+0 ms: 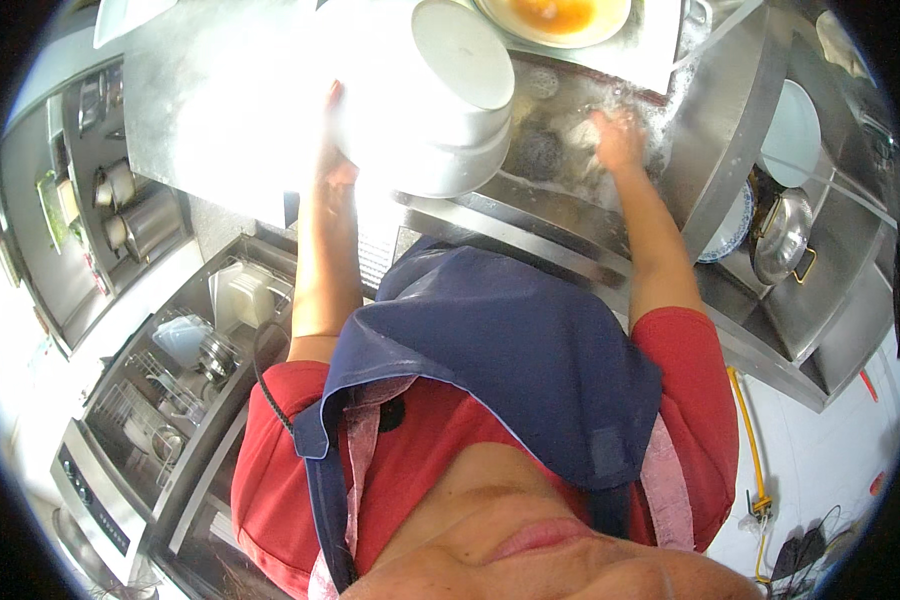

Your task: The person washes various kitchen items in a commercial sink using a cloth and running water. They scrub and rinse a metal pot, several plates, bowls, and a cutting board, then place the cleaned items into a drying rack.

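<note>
My left hand (336, 146) is against the left side of a large white bowl (450, 150), holding it tilted at the near edge of the sink. The bowl's round base (461, 52) faces up and away, and a ridge suggests possibly a second bowl stacked with it; glare hides the left part. My right hand (621, 142) is down in the sudsy water of a stainless steel sink (555, 210). Next to its thumb is a pale, cloth-like lump (582, 135). Foam hides the fingertips, so their grip is unclear. A dark round thing (538, 154) lies underwater.
Beyond the sink, a cream bowl with orange liquid (551, 15) stands on a white board (656, 52). At right, a second basin holds a pale plate (791, 135), a blue-patterned dish (727, 225) and a metal lid (784, 236). Wire racks with dishes (187, 352) stand at left.
</note>
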